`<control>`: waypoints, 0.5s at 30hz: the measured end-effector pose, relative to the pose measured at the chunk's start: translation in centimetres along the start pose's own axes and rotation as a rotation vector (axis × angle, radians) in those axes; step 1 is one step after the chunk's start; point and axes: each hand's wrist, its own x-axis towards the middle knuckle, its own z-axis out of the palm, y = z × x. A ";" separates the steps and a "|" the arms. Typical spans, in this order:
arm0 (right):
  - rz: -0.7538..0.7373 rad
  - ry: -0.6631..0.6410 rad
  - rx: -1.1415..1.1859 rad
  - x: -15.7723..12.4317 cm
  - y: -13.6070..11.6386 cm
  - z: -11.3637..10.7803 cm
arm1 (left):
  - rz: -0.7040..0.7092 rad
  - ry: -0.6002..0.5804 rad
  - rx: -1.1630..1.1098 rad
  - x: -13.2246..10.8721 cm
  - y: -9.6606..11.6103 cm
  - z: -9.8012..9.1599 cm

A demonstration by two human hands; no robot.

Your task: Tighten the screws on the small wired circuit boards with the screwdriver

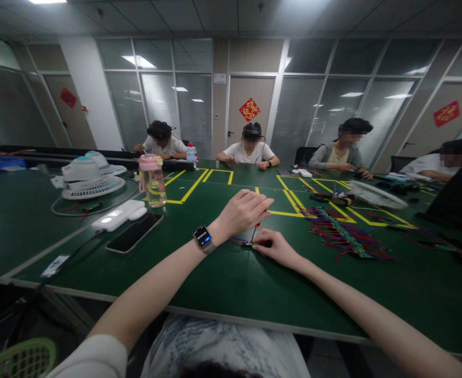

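My left hand (241,211), with a smartwatch (202,238) on its wrist, is closed around the top of a thin screwdriver (253,234). A bit of red handle shows below the fingers, and the shaft slants down to a small circuit board (248,244) with thin wires, lying on the green table (215,283). From the right, my right hand (280,249) pinches the board's edge between thumb and fingers. The screwdriver's tip meets the board, but what it touches there is too small to make out.
A row of wired circuit boards (343,233) lies to the right, near a fan grille (376,194). On the left are a phone (134,233), a white power strip (116,214), a pink-lidded bottle (152,181) and fan parts (91,178). Several people sit across the table.
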 end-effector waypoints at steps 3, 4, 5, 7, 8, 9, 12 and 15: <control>0.002 0.000 -0.002 0.0 0.0 0.0 | -0.015 -0.014 0.006 0.0 0.0 -0.1; 0.001 0.000 -0.003 0.0 0.1 0.0 | -0.016 -0.023 0.007 0.1 0.0 -0.2; 0.000 0.000 -0.004 0.0 0.1 0.0 | -0.016 -0.029 0.007 0.1 0.0 -0.2; -0.001 0.000 -0.003 0.0 0.2 0.1 | -0.025 -0.023 0.003 0.1 0.1 -0.2; -0.001 0.002 -0.004 0.0 0.3 0.1 | -0.031 -0.014 0.002 0.1 0.1 -0.1; -0.001 0.003 -0.004 0.0 0.3 0.1 | -0.037 -0.004 0.002 0.1 0.1 -0.1; -0.005 0.004 -0.006 0.0 0.4 0.0 | -0.052 0.012 0.001 0.0 0.0 0.0; -0.007 -0.001 -0.014 0.0 0.3 0.0 | -0.050 0.012 -0.003 0.0 -0.1 0.0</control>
